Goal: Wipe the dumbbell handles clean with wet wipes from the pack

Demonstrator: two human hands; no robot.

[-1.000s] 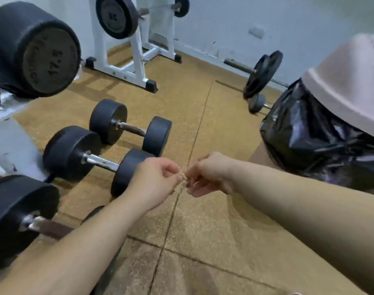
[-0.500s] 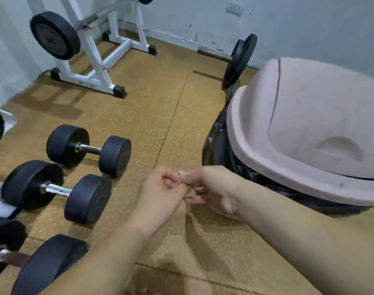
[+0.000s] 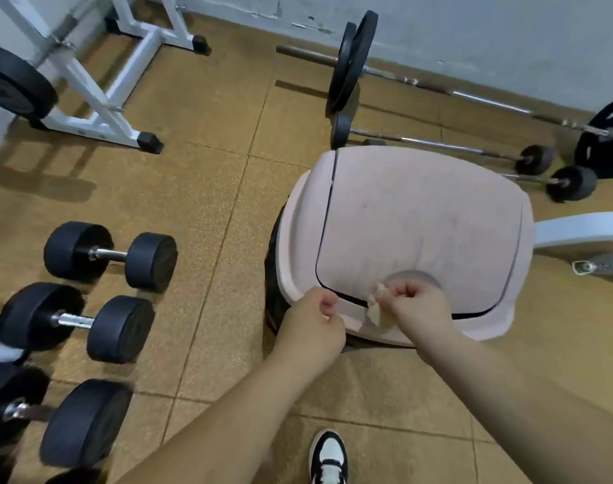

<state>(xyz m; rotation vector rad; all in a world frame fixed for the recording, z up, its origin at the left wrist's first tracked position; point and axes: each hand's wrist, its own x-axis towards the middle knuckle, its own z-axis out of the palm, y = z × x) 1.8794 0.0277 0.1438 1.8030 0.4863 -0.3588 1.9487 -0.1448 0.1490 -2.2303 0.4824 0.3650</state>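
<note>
Three black dumbbells with metal handles lie on the floor at the left: the far dumbbell (image 3: 111,255), the middle dumbbell (image 3: 75,321) and the near dumbbell (image 3: 50,413). My right hand (image 3: 415,307) pinches a small crumpled, soiled wipe (image 3: 376,307) over the front edge of a pink bin lid (image 3: 420,218). My left hand (image 3: 314,326) hovers just left of it with fingers curled, holding nothing that I can see. The pack of wipes is not in view.
The pink bin has a black bag (image 3: 275,274) as liner. Barbells (image 3: 354,64) lie along the far wall. A white rack (image 3: 99,99) stands at the back left. A white bench leg (image 3: 584,230) is at the right. My shoe (image 3: 327,455) is at the bottom.
My view has swung right from the dumbbells to the bin. Both hands moved over the lid's front edge and came apart; the wipe is now in my right hand alone.
</note>
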